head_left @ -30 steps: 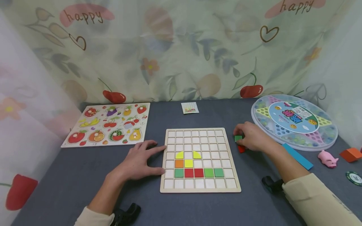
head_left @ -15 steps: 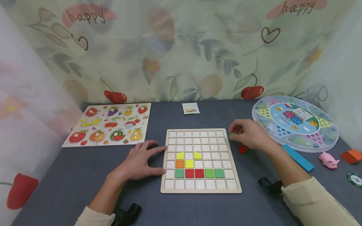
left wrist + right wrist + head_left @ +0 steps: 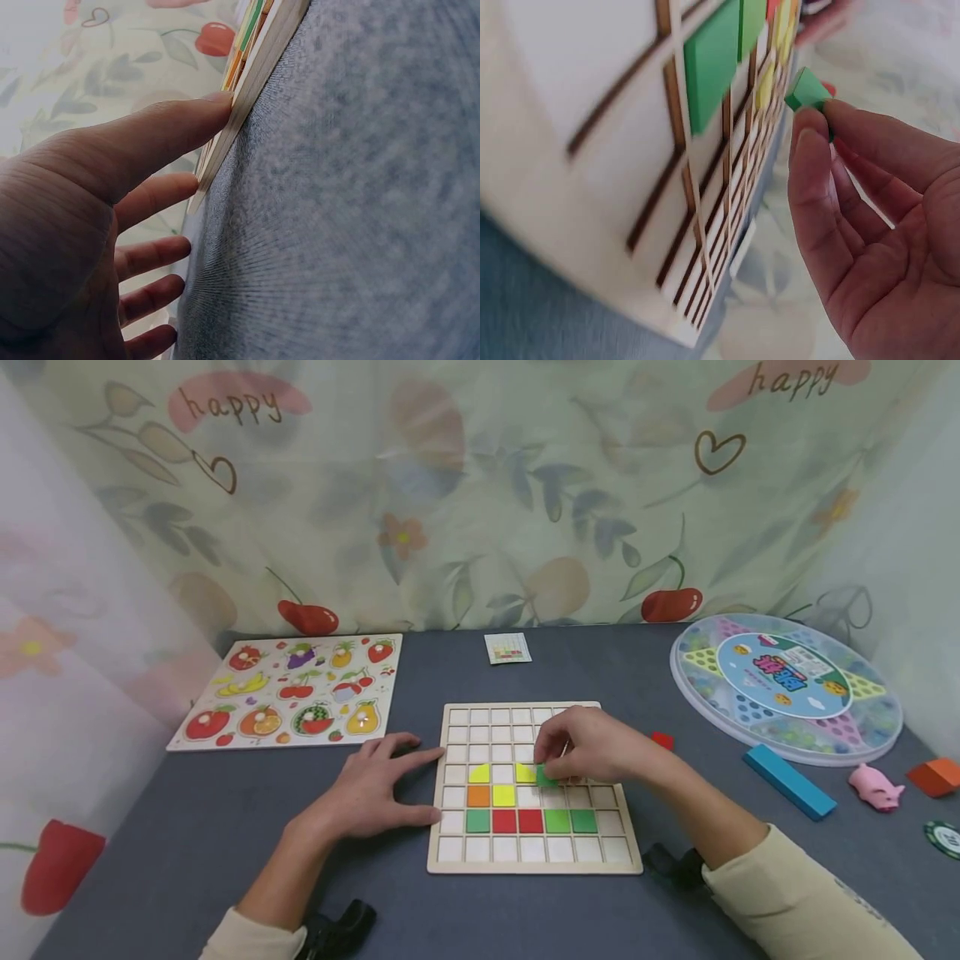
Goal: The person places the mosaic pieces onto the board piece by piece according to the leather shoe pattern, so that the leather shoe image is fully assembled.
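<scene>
A wooden grid board [image 3: 534, 867] lies on the table, with green, red, orange and yellow pieces in several of its cells. My right hand [image 3: 588, 745] is over the board's right half and pinches a small green square tile [image 3: 808, 90] between thumb and fingertips. In the head view that tile hangs just right of a yellow quarter-round piece [image 3: 525, 772]. My left hand [image 3: 367, 789] has its fingers spread, thumb and index fingertip touching the board's left edge. The hand covers part of the board's upper right.
A red piece [image 3: 662, 741] lies right of the board. Farther right are a blue block [image 3: 790, 781], a pink pig [image 3: 876, 787], an orange block [image 3: 933, 776], a chip [image 3: 943, 838] and a round game box [image 3: 862, 743]. A pattern card [image 3: 507, 648] and fruit board [image 3: 281, 703] lie behind.
My right hand has lifted the green tile from beside the red piece and carried it left over the board. The left hand has stayed at the board's edge.
</scene>
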Action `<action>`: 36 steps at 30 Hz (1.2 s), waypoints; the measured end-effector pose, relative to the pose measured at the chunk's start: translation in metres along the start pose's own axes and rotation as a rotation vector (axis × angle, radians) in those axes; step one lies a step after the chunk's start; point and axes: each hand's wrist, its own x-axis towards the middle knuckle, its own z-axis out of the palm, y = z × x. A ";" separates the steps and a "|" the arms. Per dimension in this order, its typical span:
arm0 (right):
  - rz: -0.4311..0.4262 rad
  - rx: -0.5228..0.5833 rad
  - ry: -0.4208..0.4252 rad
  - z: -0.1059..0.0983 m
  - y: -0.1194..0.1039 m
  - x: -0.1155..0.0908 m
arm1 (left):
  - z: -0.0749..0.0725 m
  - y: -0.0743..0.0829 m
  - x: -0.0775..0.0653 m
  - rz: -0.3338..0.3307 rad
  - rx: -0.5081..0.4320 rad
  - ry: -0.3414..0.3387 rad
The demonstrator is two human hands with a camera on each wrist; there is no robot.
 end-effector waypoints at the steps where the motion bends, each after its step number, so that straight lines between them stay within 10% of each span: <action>1: -0.008 -0.005 -0.009 0.003 -0.002 0.002 | 0.000 0.000 0.000 0.000 -0.001 -0.001; 28: -0.055 -0.279 0.046 0.034 -0.023 0.002 | 0.002 0.000 0.001 -0.004 -0.004 0.000; 36: -0.064 -0.209 0.076 0.030 -0.014 -0.002 | 0.003 0.000 0.002 -0.015 0.002 -0.001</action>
